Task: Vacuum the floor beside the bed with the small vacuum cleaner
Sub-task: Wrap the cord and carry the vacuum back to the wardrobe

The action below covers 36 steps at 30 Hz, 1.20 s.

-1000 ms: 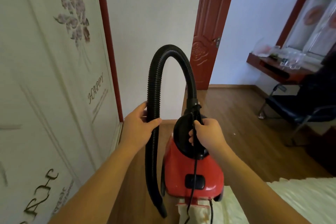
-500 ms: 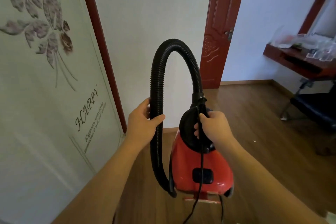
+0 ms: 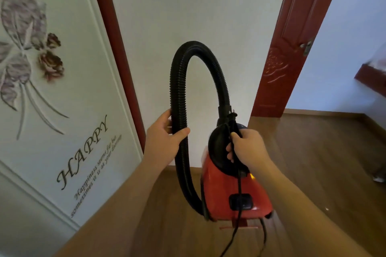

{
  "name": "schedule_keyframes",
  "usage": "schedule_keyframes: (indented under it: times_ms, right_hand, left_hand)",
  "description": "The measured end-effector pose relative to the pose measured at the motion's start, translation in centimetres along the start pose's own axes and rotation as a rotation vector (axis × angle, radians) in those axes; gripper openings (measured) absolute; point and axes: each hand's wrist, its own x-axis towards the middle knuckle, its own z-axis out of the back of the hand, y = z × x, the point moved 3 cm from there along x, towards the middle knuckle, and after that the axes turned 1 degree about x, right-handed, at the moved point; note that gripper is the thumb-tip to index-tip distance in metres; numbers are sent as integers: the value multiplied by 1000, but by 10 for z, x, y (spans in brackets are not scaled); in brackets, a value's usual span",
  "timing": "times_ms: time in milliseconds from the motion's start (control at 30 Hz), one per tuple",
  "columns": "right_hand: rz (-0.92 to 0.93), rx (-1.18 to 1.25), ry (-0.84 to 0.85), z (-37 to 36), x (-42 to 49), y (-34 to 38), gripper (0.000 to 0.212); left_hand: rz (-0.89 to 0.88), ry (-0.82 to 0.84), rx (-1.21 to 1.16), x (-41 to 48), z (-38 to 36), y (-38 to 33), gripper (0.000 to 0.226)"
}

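A small red vacuum cleaner (image 3: 234, 192) with a black top hangs in the air in front of me, above the wooden floor (image 3: 317, 162). My right hand (image 3: 248, 148) grips its black handle together with the black power cord (image 3: 239, 204), which trails down out of view. A black ribbed hose (image 3: 179, 89) arches up from the vacuum's top and comes down on the left. My left hand (image 3: 165, 142) is closed around the hose's left side. The hose's end curves behind the vacuum body. No bed is in view.
A white wardrobe panel (image 3: 52, 110) with flowers and the word HAPPY fills the left, edged by a dark red frame (image 3: 117, 52). A white wall is straight ahead. A dark red door (image 3: 288, 48) stands open at right. A red shelf's corner (image 3: 371, 77) shows at far right.
The view has turned left and up: the bed's edge at the bottom and the chair and shelf at right have slid out of view. Both hands keep the same hold on hose and handle.
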Motion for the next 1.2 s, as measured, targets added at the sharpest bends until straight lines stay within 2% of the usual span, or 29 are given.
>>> schedule_keyframes:
  times_ms: [233,467,833,1033,1200]
  right_hand:
    - [3,-8,39,-12,103,12,25]
    - [19,-98,115,-30,209,15,30]
    - [55,-76,302,-33,344,24,28]
    - [101,-86,491,-35,411,7,33]
    - [163,-103,695,-35,450,0,29]
  left_hand:
    - [13,-30,-24,88,-37,36,50]
    - [16,-120,-6,181,-72,77,56]
    - [87,-275,119,264,-122,95,55]
    - [179,-471,188,277,-161,100,55]
    - [238,-643,237,271,-197,90,43]
